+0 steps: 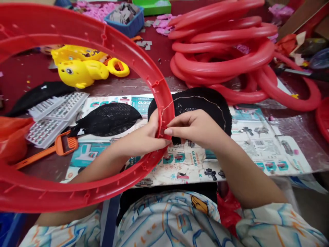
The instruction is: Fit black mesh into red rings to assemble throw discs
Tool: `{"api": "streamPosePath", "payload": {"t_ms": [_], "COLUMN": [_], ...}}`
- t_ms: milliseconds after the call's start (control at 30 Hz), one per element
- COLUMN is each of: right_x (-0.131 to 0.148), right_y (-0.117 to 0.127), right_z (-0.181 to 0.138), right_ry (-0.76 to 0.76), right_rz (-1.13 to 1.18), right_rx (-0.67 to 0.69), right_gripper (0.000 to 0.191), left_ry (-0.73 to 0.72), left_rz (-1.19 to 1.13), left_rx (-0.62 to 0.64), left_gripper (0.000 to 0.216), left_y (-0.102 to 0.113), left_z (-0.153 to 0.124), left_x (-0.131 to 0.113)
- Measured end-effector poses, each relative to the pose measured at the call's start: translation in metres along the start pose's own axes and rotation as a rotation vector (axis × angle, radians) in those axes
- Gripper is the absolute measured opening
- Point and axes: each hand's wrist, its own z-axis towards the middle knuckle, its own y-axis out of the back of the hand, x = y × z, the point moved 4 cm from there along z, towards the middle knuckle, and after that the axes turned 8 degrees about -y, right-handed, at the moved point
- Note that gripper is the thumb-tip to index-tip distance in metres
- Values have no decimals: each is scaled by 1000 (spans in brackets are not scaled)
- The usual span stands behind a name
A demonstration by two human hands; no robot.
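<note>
A large red plastic ring (164,91), its hollow ribbed side facing me, is held up over the left of the table. My left hand (147,137) grips its right edge, thumb across the channel. Against the same stretch of rim, my right hand (190,127) has its thumb and fingertips closed in a pinch; what lies between them is too small to make out. A thin pale cord (196,97) runs from the ring in an arc over a black mesh piece (213,103), which lies behind and beneath my right hand.
Red rings (218,65) are stacked at the back right. A yellow toy animal (77,72), another black mesh piece (110,118), white trays of small parts (53,120) and an orange scoop-like tool (60,145) lie left. A blue basket (136,24) stands behind. Printed cardboard (246,151) covers the front.
</note>
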Motion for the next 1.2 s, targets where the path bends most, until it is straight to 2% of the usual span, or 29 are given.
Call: {"api": "streamPosePath", "payload": {"t_ms": [67,133,200,367,467,600,767,867,1000,1200], "right_x": [3,6,6,4,3,1,5,10,13,20], "right_y": [-5,-8,-10,-14,-14,-13,-8,-6,-6,-11], "right_z": [-3,-7,-8,-5,-4,-3,-4,-7,-11,-16], "right_ry": [51,88,64,32,28,4,24,102,212,472], "right_rz": [-86,-191,-270,-267,-160,68,153,94,-45,-363], "right_rx": [-72,-185,-223,-67,-2,49,45,32,-19,-106], "right_gripper": [20,24,28,22,18,14,16,13,9,12], "left_ry": [-30,-50,-48,5,2,-74,-82,-88,-56,-100], "left_rz": [31,72,141,211,113,-24,-236,-191,9,93], "left_rx": [22,44,49,27,8,-30,69,25,-61,-29], "left_gripper": [82,88,91,93,101,88,82,65,65,49], "left_y": [-4,-9,-12,-11,-12,-12,-17,-18,-19,-22], "left_z": [1,1,1,-3,-3,1,4,2,-3,-4], "left_x": [2,4,7,9,9,5,-2,-4,0,1]}}
